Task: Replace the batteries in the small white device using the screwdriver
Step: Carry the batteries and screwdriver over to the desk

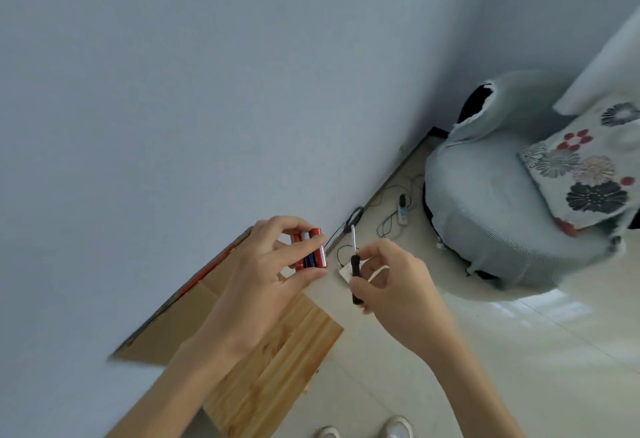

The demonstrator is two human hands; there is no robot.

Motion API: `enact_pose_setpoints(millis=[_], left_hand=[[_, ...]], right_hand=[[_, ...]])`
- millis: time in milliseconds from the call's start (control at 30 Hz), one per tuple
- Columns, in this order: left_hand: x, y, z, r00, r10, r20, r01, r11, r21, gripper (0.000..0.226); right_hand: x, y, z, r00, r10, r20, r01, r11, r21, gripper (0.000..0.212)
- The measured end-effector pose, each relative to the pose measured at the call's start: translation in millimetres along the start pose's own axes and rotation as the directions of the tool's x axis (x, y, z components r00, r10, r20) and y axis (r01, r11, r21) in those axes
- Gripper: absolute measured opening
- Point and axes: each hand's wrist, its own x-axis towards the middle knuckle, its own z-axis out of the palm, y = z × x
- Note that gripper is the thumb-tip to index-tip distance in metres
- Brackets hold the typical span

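Wood table [277, 361] by grey wall [173, 91]; batts [310, 250] in L hand [256, 274]

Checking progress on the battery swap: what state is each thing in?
batteries: out of the device, bunched together, gripped by the left hand
screwdriver: gripped by the right hand, tip free
white device: mostly hidden behind the screwdriver, open or closed unclear
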Motion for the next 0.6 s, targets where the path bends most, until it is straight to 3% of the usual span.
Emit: enact_pose_setpoints(millis=[200,333,600], left_hand=[[47.7,94.7,45.3,0.978,0.174,0.111,-0.168,0.984,-0.062,0.048],[80.4,162.7,98.4,0.936,0.338,0.102,-0.328,0.939,-0.099,0.045],[136.9,297.6,240.6,0.833,0.537,0.136,-0.507,0.838,-0.202,0.043]], right_hand=[[-45.8,9.3,-98.8,0.977,0.055,-0.204,-0.023,0.987,0.157,0.027],[-70.9,32.9,-169.7,0.944,0.079,-0.321,0.003,0.969,0.249,0.027],[-132.2,117.3,-336.2,0.835,0.129,-0.535,0.013,0.967,0.253,0.025]])
